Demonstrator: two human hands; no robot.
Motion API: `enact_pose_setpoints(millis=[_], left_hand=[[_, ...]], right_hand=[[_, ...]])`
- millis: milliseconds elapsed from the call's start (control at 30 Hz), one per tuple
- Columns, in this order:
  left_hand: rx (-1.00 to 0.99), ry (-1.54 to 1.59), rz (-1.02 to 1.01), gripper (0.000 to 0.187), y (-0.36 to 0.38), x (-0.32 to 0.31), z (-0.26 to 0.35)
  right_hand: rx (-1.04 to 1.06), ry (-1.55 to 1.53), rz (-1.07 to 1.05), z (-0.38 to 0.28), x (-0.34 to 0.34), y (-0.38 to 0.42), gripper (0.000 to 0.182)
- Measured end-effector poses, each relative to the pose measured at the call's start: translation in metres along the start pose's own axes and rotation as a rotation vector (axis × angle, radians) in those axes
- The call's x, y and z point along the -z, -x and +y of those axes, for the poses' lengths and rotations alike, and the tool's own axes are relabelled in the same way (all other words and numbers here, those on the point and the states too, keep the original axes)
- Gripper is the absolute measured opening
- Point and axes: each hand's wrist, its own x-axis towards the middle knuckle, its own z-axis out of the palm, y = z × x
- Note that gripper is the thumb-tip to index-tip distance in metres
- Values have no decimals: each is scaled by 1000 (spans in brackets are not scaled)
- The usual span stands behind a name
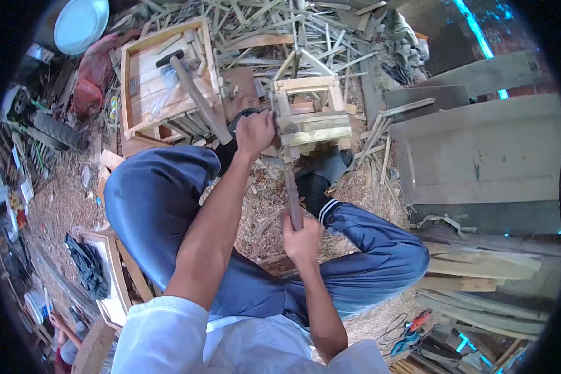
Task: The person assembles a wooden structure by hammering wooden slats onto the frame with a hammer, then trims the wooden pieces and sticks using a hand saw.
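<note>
A small frame (315, 133) of pale wooden slats stands between my feet in the middle of the head view. My left hand (255, 133) is closed at its left edge; the fingertips are partly hidden there. Lower down, my right hand (302, 240) wraps round the near end of a long brown bar (292, 193). This bar runs away from me toward the underside of the frame, where its far part is hidden. To the left, a hammer (193, 90) with a wooden handle lies across a light wooden box (129, 93).
Wood offcuts (255, 25) are heaped behind the frame. Large boards (480, 149) stand at the right, with stacked planks (480, 262) below them. A red-and-blue tool (411, 330) lies at lower right. Another person's arm (65, 327) shows at lower left.
</note>
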Motion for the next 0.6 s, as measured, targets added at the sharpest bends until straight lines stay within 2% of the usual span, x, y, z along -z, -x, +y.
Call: enact_pose_setpoints(millis=[100,133,167,233,267,300,400,500,533,600], left_hand=[[-39,-6,45,33,3,-6,-2],[-11,-6,3,33,3,0,2],[-27,-11,16,33,-1,7,4],[-8,5,-18,33,0,8,2],[-72,-21,71,33,0,4,2],[-35,50,9,33,1,1,-1],[-74,6,7,33,-1,1,1],[-64,13,44,34,-5,-2,-8],[-51,13,24,34,-7,0,-7],[3,42,-55,36,-2,6,0]], right_hand=[[35,22,17,9,1,6,42],[144,27,63,15,4,14,41],[156,13,76,19,5,21,41],[39,-57,34,11,15,29,40],[24,-14,-3,12,13,23,37],[9,-11,16,10,8,13,37],[90,51,55,0,-11,-7,29],[171,-69,61,17,7,29,30],[82,-224,57,19,5,32,31],[86,-131,43,23,-8,16,32]])
